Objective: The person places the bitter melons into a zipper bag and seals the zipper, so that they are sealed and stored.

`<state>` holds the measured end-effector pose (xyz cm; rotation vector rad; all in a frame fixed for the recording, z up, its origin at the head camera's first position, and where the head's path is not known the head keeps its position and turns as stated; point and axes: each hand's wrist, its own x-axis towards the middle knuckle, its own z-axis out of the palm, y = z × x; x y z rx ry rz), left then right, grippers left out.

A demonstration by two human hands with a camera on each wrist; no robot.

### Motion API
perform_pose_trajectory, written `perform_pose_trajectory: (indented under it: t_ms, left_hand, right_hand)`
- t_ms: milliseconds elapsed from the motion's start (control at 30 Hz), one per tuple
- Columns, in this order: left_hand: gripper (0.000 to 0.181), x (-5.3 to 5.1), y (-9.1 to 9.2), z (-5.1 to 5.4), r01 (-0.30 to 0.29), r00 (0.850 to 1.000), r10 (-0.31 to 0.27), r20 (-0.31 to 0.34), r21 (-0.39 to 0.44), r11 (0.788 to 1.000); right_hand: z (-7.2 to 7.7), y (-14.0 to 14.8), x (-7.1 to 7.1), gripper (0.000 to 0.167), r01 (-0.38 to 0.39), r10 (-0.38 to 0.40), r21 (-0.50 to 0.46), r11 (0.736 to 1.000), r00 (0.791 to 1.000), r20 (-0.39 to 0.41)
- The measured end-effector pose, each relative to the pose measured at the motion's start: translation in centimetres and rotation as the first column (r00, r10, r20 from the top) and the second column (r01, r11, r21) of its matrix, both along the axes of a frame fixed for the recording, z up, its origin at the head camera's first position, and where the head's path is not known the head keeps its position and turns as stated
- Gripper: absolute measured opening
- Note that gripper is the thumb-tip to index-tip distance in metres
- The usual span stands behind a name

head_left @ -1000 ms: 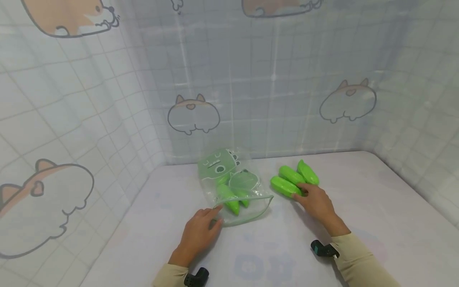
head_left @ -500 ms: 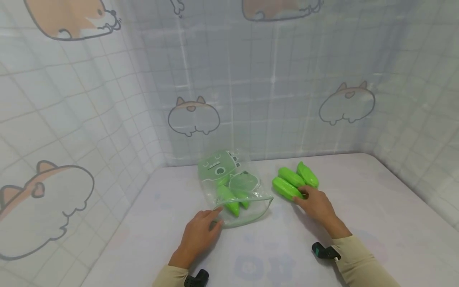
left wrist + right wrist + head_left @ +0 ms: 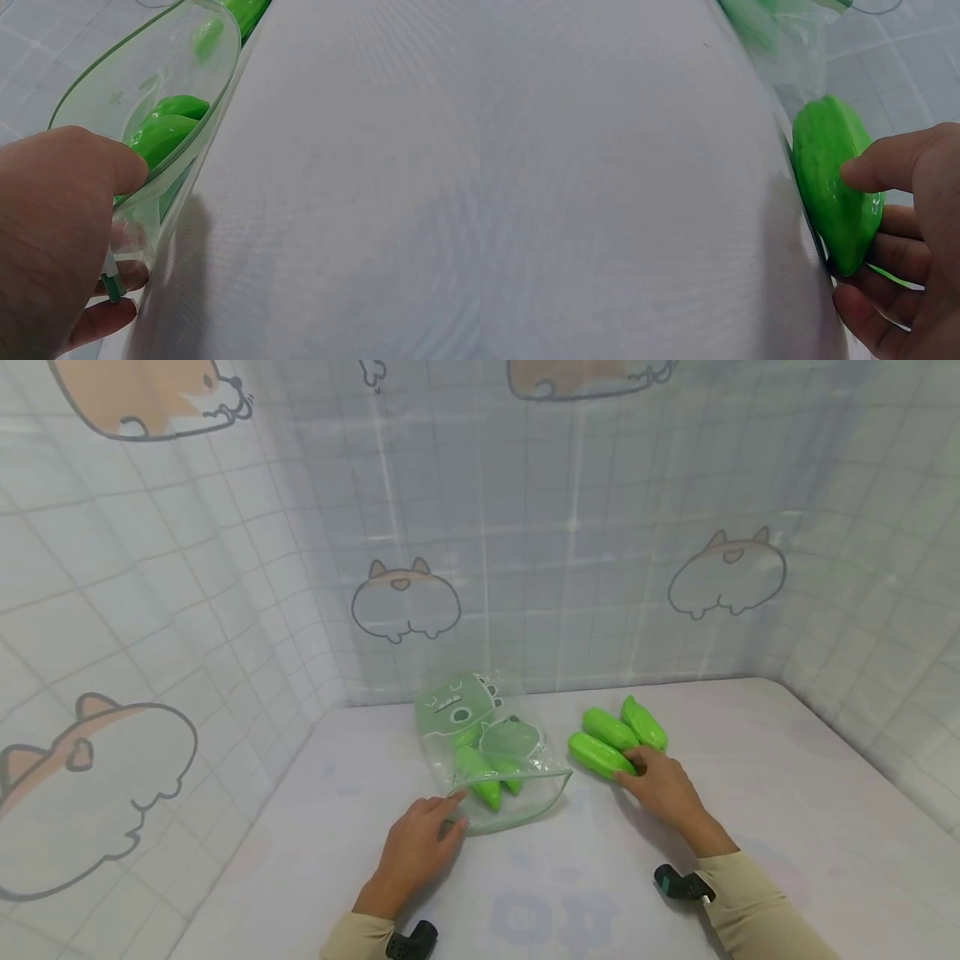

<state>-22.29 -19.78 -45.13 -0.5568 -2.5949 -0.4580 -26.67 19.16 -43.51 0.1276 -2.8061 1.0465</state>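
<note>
A clear plastic pouch [image 3: 510, 822] with green trim and green cartoon prints lies on the table, its mouth towards me. Several glossy green vegetable-like pieces [image 3: 477, 777] show inside. My left hand [image 3: 416, 847] pinches the left corner of the pouch mouth; in the left wrist view its thumb [image 3: 127, 166] lies over the rim, fingers below. To the right, three ridged green vegetable-like pieces lie side by side. My right hand [image 3: 663, 785] holds the nearest ridged green piece [image 3: 832, 172] by its tapered end, thumb on top, fingers on the far side. The middle piece [image 3: 609, 728] and far piece [image 3: 643, 724] lie beyond.
The white table [image 3: 360, 777] meets a tile-patterned curtain [image 3: 525, 568] with cartoon dogs at the back, and similar sheets rise at both sides. A white and green zip pull [image 3: 112, 286] hangs by the left fingers. Each wrist wears a black camera [image 3: 682, 883].
My right hand and the nearest green piece have shifted very slightly. The left hand and the pouch look the same.
</note>
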Motion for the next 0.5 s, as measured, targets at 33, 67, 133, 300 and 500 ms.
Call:
perform_pose_trajectory:
  t_ms: [33, 67, 133, 300, 500]
  left_hand:
    - [0.04, 0.01, -0.02, 0.0, 0.0, 1.0, 0.0, -0.001, 0.0, 1.0]
    - [0.04, 0.01, -0.04, -0.02, 0.001, 1.0, -0.001, -0.002, 0.001, 1.0]
    - [0.04, 0.0, -0.07, -0.05, 0.003, 1.0, -0.003, -0.005, 0.001, 1.0]
    - [0.04, 0.05, -0.03, 0.03, 0.012, 1.0, -0.012, -0.014, -0.003, 1.0]
    - [0.039, 0.01, 0.04, 0.11, 0.035, 0.998, -0.035, -0.052, -0.004, 0.999]
  right_hand:
    - [-0.06, -0.01, -0.04, 0.052, -0.005, 0.005, -0.003, 1.0, 1.0, -0.001]
    - [-0.13, -0.01, -0.09, 0.053, -0.011, 0.011, -0.004, 1.0, 1.0, -0.001]
    - [-0.22, -0.03, -0.17, 0.056, -0.023, 0.023, -0.011, 1.0, 1.0, -0.001]
    - [-0.34, -0.13, -0.37, 0.058, -0.051, 0.051, -0.016, 0.999, 0.999, 0.0]
    - [-0.46, -0.21, -0.44, 0.056, -0.062, 0.062, 0.006, 0.998, 0.998, -0.021]
